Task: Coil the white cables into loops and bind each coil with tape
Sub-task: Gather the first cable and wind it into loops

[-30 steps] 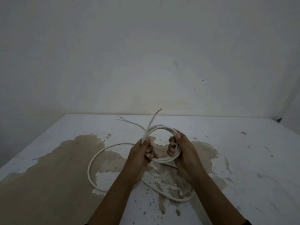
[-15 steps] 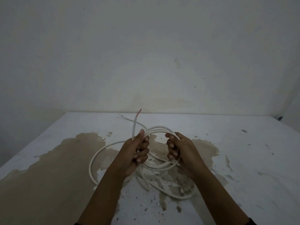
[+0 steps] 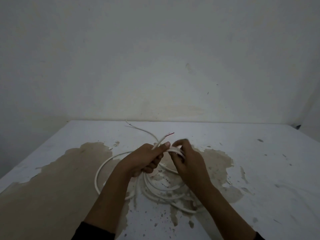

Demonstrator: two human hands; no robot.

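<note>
A white cable (image 3: 99,172) lies in loose loops on the worn white table (image 3: 259,170), partly gathered into a coil under my hands. My left hand (image 3: 143,160) grips the cable near its end; the stub with a red core (image 3: 170,134) pokes up past my thumb. My right hand (image 3: 187,160) is curled round several strands of the coil right beside the left hand, slightly blurred. A thinner cable end (image 3: 131,125) trails toward the table's far edge. No tape is visible.
The table top has large brown patches of peeled paint (image 3: 52,187) at the left and centre. A stained wall (image 3: 155,66) rises directly behind the table. A small dark object (image 3: 297,126) sits at the far right corner.
My hands have come close together, closing the open ring they held apart. The coil has dropped lower, with more loops lying on the table, and the red-tipped end now tilts right.
</note>
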